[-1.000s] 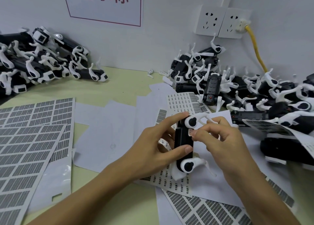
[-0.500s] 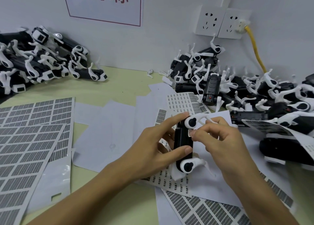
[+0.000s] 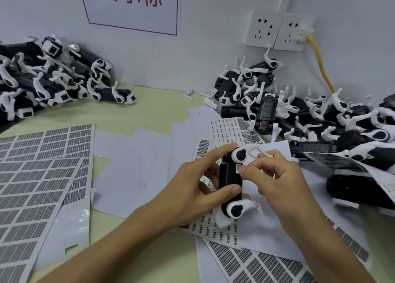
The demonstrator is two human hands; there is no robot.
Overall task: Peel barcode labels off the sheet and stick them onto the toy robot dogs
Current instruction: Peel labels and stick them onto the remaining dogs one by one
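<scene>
Label (image 3: 239, 167) sits on the black toy dog (image 3: 230, 184), pressed by the right hand (image 3: 275, 186) fingers while the left hand (image 3: 192, 190) grips the body above the tabletop (image 3: 136, 116). Heaps of dogs (image 3: 299, 116) and full sheets (image 3: 38, 165) suggest much remains.

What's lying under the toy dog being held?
Under the toy dog lie a label sheet printed with small barcodes and plain white paper. The left hand and the dog cover part of them.

On the wall ahead I see a white sign (image 3: 132, 4) with red characters. To its right I see two white sockets (image 3: 280, 31), and a yellow cable (image 3: 320, 66) hangs from the right one toward the pale green table (image 3: 154, 113).
</scene>
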